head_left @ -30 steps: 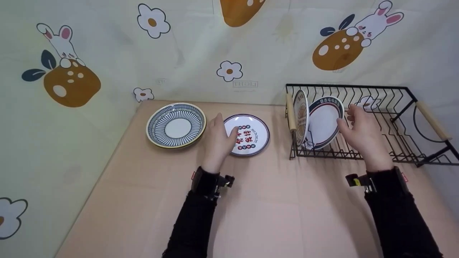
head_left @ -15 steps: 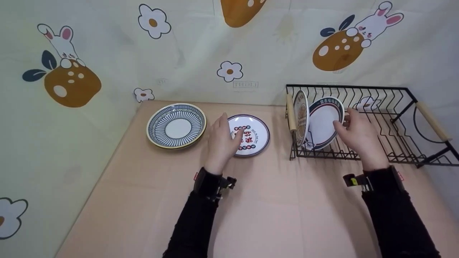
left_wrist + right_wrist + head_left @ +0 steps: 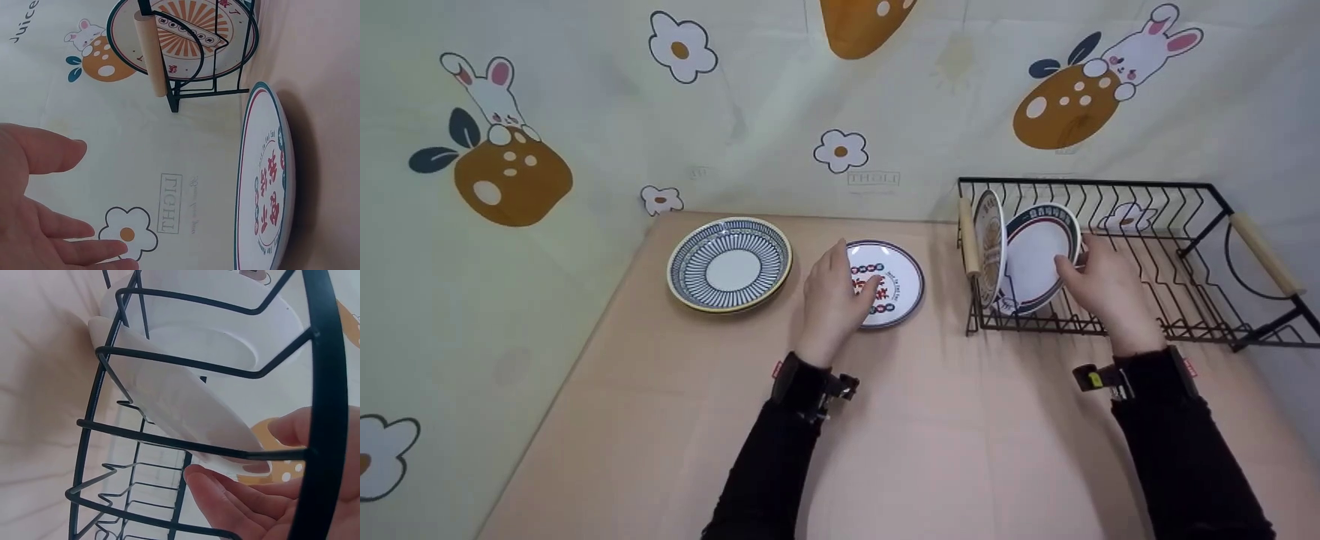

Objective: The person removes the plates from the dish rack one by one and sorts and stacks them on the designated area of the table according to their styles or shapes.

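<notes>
Left hand, fingers extended, thumb spread, hides part of the lettered plate; right hand pinches the racked plate by its rim, some fingertips obscured in head view.

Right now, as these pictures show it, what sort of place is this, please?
Perhaps a staged tabletop corner, less likely an ordinary kitchen: a creased backdrop printed with rabbits and flowers rises directly behind the table, and a black dish rack on it holds two plates.

A pale backdrop printed with white rabbits, orange-brown fruit and outlined flowers rises behind a peach-coloured tabletop.
</notes>
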### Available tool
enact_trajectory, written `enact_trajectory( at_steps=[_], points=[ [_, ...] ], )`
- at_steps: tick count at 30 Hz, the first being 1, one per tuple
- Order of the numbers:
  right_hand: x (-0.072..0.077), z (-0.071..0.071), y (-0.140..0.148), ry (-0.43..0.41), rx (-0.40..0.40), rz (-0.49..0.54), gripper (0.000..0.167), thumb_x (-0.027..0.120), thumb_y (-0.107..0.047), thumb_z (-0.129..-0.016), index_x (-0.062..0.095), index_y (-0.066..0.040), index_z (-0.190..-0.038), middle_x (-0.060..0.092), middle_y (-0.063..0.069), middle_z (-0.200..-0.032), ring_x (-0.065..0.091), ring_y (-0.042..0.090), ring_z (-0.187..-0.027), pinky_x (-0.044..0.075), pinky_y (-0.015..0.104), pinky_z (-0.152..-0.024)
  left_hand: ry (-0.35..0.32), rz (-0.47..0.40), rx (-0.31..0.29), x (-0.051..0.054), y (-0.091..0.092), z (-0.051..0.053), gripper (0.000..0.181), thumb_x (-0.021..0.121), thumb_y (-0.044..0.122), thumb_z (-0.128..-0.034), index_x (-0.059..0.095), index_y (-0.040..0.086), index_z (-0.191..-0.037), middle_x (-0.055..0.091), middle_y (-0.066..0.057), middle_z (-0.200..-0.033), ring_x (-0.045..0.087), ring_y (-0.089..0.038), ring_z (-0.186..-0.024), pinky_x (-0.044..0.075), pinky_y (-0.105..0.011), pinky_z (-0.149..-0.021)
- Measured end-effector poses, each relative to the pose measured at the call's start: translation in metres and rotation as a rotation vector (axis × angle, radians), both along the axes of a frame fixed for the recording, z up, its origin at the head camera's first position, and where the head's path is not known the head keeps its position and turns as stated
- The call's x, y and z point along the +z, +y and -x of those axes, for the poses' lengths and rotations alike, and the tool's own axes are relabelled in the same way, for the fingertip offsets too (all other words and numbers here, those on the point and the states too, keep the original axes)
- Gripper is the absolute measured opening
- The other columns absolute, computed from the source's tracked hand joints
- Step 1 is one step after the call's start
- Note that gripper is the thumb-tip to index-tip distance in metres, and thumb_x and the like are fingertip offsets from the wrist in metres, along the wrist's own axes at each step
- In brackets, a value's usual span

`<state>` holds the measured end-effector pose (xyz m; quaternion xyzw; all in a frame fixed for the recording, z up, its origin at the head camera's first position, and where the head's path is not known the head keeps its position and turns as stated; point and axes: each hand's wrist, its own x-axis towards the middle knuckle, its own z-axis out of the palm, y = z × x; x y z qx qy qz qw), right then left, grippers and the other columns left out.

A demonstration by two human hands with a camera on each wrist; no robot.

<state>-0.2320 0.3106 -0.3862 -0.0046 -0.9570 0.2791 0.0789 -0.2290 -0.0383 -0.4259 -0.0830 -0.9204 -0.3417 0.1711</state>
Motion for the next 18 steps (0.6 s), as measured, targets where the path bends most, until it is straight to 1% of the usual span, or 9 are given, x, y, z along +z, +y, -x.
enact_trajectory(
  at_steps=[4,8,11,14,16,18],
  points=[
    [-0.0007,-0.0007,-0.0008,-0.012,-0.006,-0.001,0.054,0.051,-0.029,-0.1,0.045,0.015,-0.131,0.061,0.037,-0.107,0.061,0.045,-0.092,0.049,0.055,-0.075,0.019,0.014,-0.016,-0.0032,0.0024,0.001,0.074,0.07,0.028,-0.091,0.037,-0.013,-0.143,0.048,-0.03,-0.139,0.045,-0.041,-0.13,0.034,-0.053,-0.109],
    [-0.0021,-0.0009,-0.0011,-0.022,0.001,-0.017,0.053,0.051,-0.029,-0.1,0.046,0.015,-0.129,0.059,0.035,-0.108,0.06,0.045,-0.092,0.049,0.055,-0.075,0.051,0.028,-0.025,-0.0054,0.0046,0.001,0.072,0.07,0.027,-0.0904,0.039,-0.014,-0.141,0.05,-0.029,-0.137,0.046,-0.04,-0.13,0.035,-0.053,-0.108],
    [-0.0034,-0.0005,-0.001,-0.008,0.011,-0.044,0.051,0.053,-0.028,-0.1,0.049,0.017,-0.125,0.059,0.036,-0.106,0.061,0.046,-0.089,0.049,0.055,-0.073,0.066,0.039,-0.039,-0.0057,0.0066,0.0001,0.072,0.071,0.026,-0.0894,0.04,-0.014,-0.14,0.051,-0.029,-0.136,0.046,-0.041,-0.13,0.035,-0.054,-0.108],
    [-0.0041,0.0006,-0.0011,0.009,0.016,-0.064,0.047,0.054,-0.027,-0.099,0.053,0.017,-0.117,0.062,0.033,-0.097,0.061,0.042,-0.078,0.049,0.049,-0.063,0.057,0.056,-0.049,-0.0053,0.0083,-0.0012,0.074,0.072,0.027,-0.0889,0.039,-0.014,-0.141,0.05,-0.029,-0.137,0.046,-0.041,-0.13,0.034,-0.055,-0.108],
    [-0.0041,0.0013,-0.0013,0.017,0.017,-0.075,0.044,0.054,-0.026,-0.099,0.056,0.017,-0.111,0.063,0.029,-0.089,0.06,0.037,-0.069,0.046,0.043,-0.056,0.046,0.07,-0.051,-0.0054,0.0091,-0.0018,0.075,0.072,0.028,-0.0891,0.038,-0.013,-0.142,0.05,-0.029,-0.138,0.046,-0.041,-0.13,0.034,-0.057,-0.108],
    [-0.004,0.0024,-0.0018,0.013,0.02,-0.07,0.042,0.055,-0.025,-0.099,0.057,0.016,-0.106,0.064,0.026,-0.083,0.06,0.032,-0.064,0.044,0.037,-0.052,0.042,0.077,-0.052,-0.0058,0.0096,-0.0023,0.076,0.071,0.029,-0.0893,0.037,-0.012,-0.143,0.05,-0.029,-0.138,0.046,-0.041,-0.129,0.034,-0.057,-0.107]
  ],
)
